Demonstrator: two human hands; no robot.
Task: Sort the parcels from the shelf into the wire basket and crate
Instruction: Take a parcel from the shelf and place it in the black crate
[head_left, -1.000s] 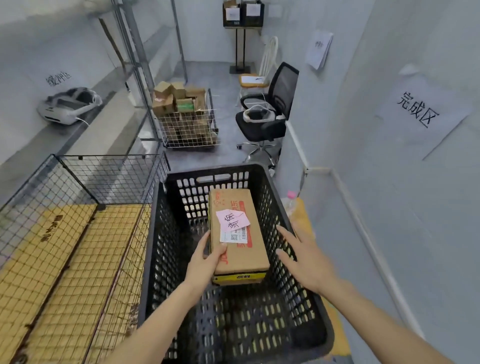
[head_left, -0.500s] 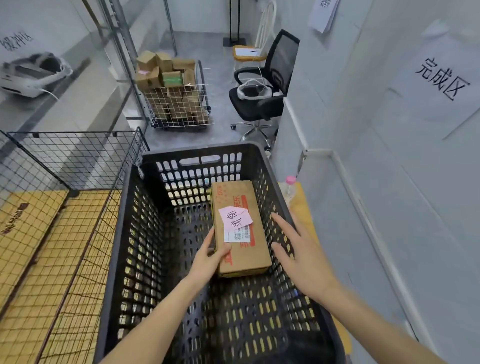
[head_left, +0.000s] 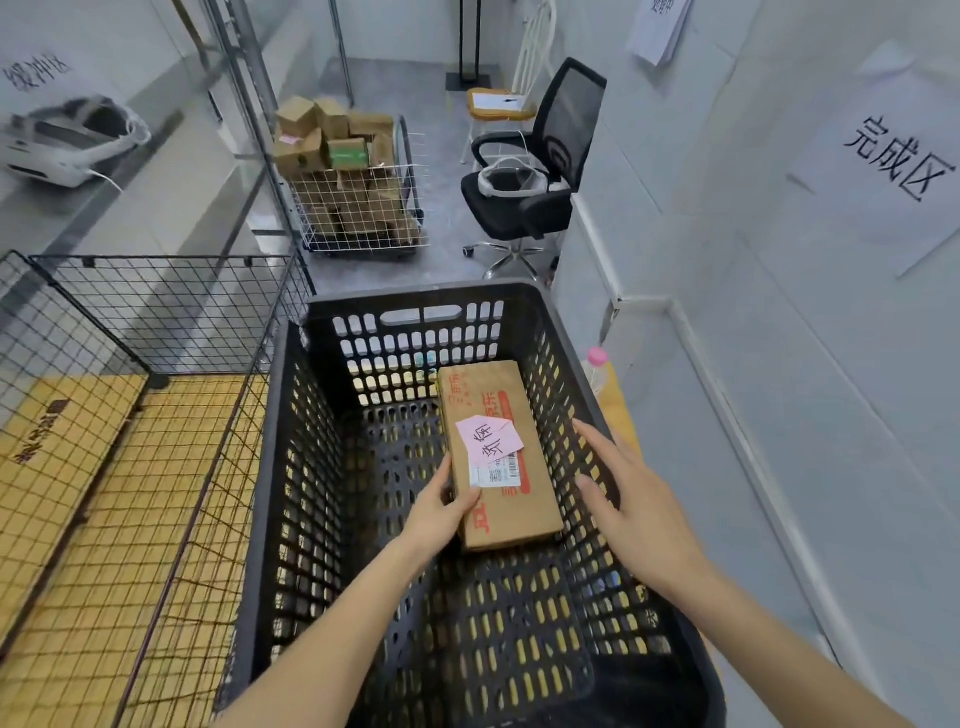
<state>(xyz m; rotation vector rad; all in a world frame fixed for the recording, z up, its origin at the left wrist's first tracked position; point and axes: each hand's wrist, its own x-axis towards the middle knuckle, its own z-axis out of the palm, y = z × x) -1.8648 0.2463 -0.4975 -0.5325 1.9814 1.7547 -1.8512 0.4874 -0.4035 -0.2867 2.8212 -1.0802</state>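
Note:
A brown cardboard parcel (head_left: 506, 488) with a pink note and a white label lies low inside the black plastic crate (head_left: 291, 447), against its right wall. My left hand (head_left: 441, 512) grips the parcel's near left corner, thumb on top. My right hand (head_left: 623, 499) hovers beside the parcel's right side with fingers straight, holding nothing. The black wire basket (head_left: 156, 291) stands left of the crate, its floor lined with yellow cardboard, no parcel in the part I see.
A white wire cart (head_left: 363, 218) piled with several cardboard boxes stands farther back on the floor. A black office chair (head_left: 540, 171) with a headset on its seat is right of it. Metal shelf posts (head_left: 244, 88) rise at left. The wall is close on my right.
The parcel has gone down deeper into the crate with my left hand on it. My right hand stays beside it. The view has tilted down.

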